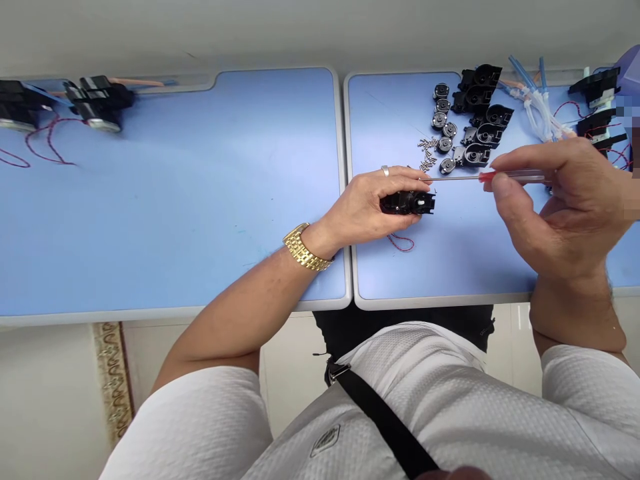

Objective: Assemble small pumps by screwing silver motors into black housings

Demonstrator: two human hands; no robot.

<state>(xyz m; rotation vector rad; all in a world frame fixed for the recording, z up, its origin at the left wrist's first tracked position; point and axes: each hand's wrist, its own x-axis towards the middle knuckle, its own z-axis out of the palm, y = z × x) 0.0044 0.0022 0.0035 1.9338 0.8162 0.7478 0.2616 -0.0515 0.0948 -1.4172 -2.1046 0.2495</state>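
My left fingers point(403, 175) clench a black plastic part point(407, 203) just above the table point(450, 267), while my right fingers point(530, 160) grasp a red-handled screwdriver point(487, 177), its tip beside my left fingertips. This looks like the fastening step; lining the tip up with a screw point(427, 155) seems called for.

We count two blue tables point(170, 200) side by side, one left hand point(357, 207), one right hand point(567, 200), one red-handled screwdriver point(510, 177), and one black housing point(407, 202) at centre. At upper centre-right lie six round metal parts point(439, 120) and five black housings point(476, 155). Upper left holds two black assemblies point(97, 103); upper right, three black assemblies point(597, 87). The small screws point(427, 153) are too tiny to count.
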